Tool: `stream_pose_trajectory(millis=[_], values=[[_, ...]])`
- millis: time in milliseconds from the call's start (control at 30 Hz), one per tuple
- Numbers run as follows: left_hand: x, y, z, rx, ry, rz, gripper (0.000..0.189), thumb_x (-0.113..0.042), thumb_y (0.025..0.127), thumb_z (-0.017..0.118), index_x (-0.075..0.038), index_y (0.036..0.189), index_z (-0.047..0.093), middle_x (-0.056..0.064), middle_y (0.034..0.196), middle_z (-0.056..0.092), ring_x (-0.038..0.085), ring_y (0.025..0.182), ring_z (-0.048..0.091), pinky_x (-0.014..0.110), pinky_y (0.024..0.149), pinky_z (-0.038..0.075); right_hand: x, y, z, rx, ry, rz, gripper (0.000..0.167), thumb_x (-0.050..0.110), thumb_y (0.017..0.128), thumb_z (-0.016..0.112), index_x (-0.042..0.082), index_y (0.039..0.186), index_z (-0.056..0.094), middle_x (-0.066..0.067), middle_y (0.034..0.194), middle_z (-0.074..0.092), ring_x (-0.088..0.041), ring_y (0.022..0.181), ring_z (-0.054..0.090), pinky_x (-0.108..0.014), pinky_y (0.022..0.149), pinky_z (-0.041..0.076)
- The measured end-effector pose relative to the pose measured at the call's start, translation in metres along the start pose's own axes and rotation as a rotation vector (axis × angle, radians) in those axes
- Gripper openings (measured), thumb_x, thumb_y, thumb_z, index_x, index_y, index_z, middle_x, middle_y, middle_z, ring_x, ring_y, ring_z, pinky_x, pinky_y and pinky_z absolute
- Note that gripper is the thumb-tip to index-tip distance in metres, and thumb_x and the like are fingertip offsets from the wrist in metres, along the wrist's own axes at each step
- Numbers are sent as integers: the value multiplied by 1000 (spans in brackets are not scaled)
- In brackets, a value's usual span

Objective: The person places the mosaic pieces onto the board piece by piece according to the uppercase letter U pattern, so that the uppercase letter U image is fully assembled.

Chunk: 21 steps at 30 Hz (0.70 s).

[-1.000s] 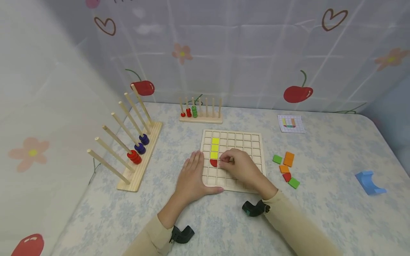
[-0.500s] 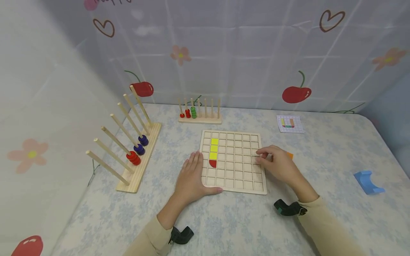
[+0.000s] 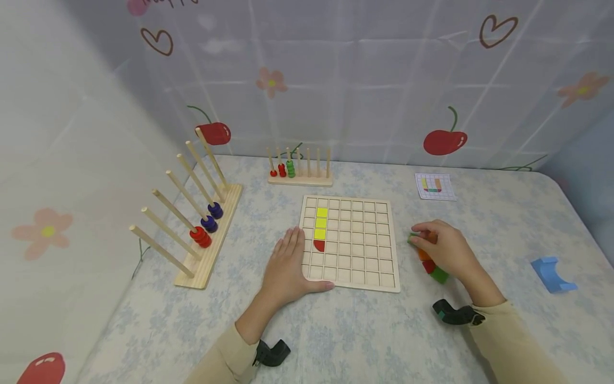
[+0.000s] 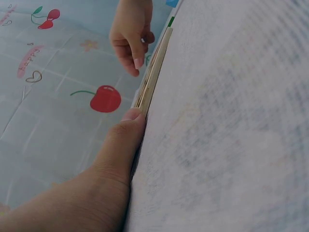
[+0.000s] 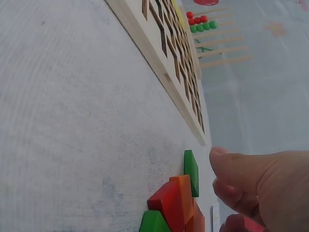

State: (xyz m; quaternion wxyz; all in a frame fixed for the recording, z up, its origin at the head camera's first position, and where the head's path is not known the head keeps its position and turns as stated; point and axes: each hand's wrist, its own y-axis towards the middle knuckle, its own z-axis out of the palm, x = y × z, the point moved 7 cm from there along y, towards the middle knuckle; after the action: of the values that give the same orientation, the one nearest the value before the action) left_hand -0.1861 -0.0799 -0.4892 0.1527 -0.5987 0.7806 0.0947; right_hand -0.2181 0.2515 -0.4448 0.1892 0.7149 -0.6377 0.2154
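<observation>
A wooden grid board (image 3: 357,250) lies mid-table. Three yellow square tiles (image 3: 321,223) stand in one column of it, with a red rounded tile (image 3: 319,245) below them. My left hand (image 3: 284,266) rests along the board's left edge and front corner, fingers straight and thumb spread; the left wrist view shows the thumb (image 4: 113,145) against the edge. My right hand (image 3: 443,246) hovers over loose tiles right of the board, fingers bent and apart from the thumb. Under its fingertips lies a green tile (image 5: 191,171). An orange tile (image 3: 424,255), red tile (image 3: 428,266) and another green tile (image 3: 439,275) are partly covered.
A large peg rack (image 3: 223,234) with red and blue beads stands at the left. Behind the board is a smaller peg rack (image 3: 299,180) with red and green beads. A pattern card (image 3: 443,193) lies at the back right, and a blue curved holder (image 3: 551,274) farther right.
My right hand has left the red tile on the board and moved right, over the loose tiles. The left hand has stayed at the board's edge.
</observation>
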Motion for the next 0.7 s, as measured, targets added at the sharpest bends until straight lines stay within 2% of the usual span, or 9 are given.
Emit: stream_pose_trajectory(millis=[133,300,500,700], values=[[0,0,0,1,-2,0,142,-92,60,61,-5,159,8,8,168,6,22,156,2,43,127,9,-4,1,2,35,-1,25,32,24,94,68,6,120,69,-14,109,65,-28,90,59,-41,76,53],[0,0,0,-2,-7,2,142,-91,61,61,-5,159,8,8,168,6,22,157,1,43,127,8,-5,3,5,83,-19,42,36,25,94,68,4,124,67,-17,114,63,-34,103,60,-52,85,52],[0,0,0,-2,-12,2,141,-91,61,62,-6,160,7,8,168,5,22,157,1,43,127,8,-2,5,4,89,-53,36,35,24,93,70,4,120,69,-16,109,64,-32,97,60,-49,81,53],[-1,-1,-1,0,-15,0,140,-89,62,63,-5,159,8,9,168,6,22,157,2,43,127,8,3,8,3,70,-45,-7,28,21,90,73,6,114,69,-12,101,64,-27,90,56,-42,76,51]])
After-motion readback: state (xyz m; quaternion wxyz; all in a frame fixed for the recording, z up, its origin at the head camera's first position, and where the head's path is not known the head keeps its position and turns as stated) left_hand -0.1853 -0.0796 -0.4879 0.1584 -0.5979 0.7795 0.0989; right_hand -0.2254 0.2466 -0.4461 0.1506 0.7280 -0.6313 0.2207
